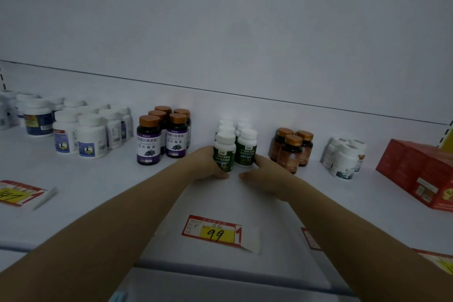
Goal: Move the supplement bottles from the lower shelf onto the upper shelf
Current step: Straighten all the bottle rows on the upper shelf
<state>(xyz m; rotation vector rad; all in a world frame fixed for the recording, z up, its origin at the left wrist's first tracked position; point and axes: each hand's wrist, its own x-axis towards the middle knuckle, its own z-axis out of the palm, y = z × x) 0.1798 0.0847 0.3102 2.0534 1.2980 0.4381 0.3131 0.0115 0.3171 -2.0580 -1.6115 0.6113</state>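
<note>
While the green-label bottles (226, 129) stand upright beyond the 99 price tag (215, 233), left hand (209, 164) wraps the left bottle (224, 152); right hand (266, 170) touches the right bottle (246, 151) from its right, can't tell if it's gripping.

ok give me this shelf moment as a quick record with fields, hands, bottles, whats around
left hand: grips front-left green-labelled white-capped plastic bottle
right hand: against front-right green-labelled bottle, grip unclear
left of them: purple-labelled dark bottles with copper caps
right of them: brown bottles with copper caps
far right: red cardboard boxes
front: red-and-yellow price tag reading 99
surface: white shelf
</note>
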